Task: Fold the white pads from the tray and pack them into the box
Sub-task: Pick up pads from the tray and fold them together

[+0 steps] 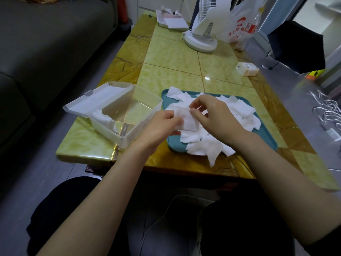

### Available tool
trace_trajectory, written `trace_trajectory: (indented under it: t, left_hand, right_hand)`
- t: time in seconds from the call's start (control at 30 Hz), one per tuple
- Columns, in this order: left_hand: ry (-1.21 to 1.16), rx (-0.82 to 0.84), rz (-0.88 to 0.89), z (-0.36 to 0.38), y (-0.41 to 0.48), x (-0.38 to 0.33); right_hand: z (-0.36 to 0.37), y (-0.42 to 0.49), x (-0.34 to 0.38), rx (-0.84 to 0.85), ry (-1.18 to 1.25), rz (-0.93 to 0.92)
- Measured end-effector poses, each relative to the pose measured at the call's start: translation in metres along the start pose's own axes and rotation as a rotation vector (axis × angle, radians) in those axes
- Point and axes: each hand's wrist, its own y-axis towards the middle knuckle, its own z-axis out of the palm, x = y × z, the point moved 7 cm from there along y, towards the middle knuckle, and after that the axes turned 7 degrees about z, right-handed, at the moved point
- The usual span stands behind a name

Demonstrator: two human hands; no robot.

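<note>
A teal tray (174, 145) on the green table holds a loose heap of several white pads (239, 111). Above its left part I hold one white pad (186, 120) between both hands. My left hand (160, 126) pinches its left edge, and my right hand (212, 112) pinches its top right corner. Left of the tray stands a clear plastic box (134, 132) with its lid (96, 100) swung open to the far left. Some white pads (104, 119) lie inside the box at its left end.
A white fan (203, 30), a white plastic bag (238, 24) and a white container (171, 21) stand at the table's far end. A small white box (246, 68) lies at the right edge. A dark sofa (46, 43) runs along the left; white cords (326, 109) lie on the floor at right.
</note>
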Motion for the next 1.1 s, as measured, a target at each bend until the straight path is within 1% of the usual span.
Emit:
trace_trajectory:
  t: [0.1,0.13,0.3,0.43,0.47,0.53,0.63,0.7,0.73,0.9,1.1]
  left_hand:
    - [0.048,0.011,0.008,0.002,-0.001,-0.001]
    - [0.055,0.015,0.018,0.002,-0.002,-0.001]
    - [0.148,0.019,0.089,0.004,-0.002,-0.002]
    - [0.181,-0.013,0.088,0.002,0.0,-0.001]
    - [0.182,-0.028,0.082,0.0,0.0,0.0]
    - [0.177,-0.056,0.071,-0.002,0.001,0.0]
    - [0.19,-0.079,0.058,-0.003,0.002,0.001]
    - [0.204,-0.081,0.051,-0.002,0.004,0.003]
    - [0.208,-0.077,0.048,-0.001,0.004,0.004]
    - [0.224,-0.06,0.036,0.003,0.003,0.006]
    - [0.235,-0.087,0.053,-0.001,0.003,0.005]
  right_hand:
    - [0.01,-0.006,-0.008,0.123,0.072,0.099]
    - [0.012,-0.008,-0.01,0.129,0.087,0.111]
    - [0.008,-0.017,-0.015,0.065,0.169,0.14]
    - [0.0,-0.022,-0.025,0.061,0.076,0.151]
    - [0.002,-0.024,-0.03,0.091,0.041,0.16]
    - [0.006,-0.031,-0.042,0.201,-0.004,0.172]
    - [0.02,-0.046,-0.055,0.449,-0.115,0.113]
    - [0.028,-0.054,-0.062,0.543,-0.176,0.076]
    - [0.031,-0.056,-0.065,0.544,-0.19,0.064]
    - [0.034,-0.049,-0.061,0.431,-0.218,-0.012]
    - [0.019,-0.031,-0.054,0.251,-0.123,0.034]
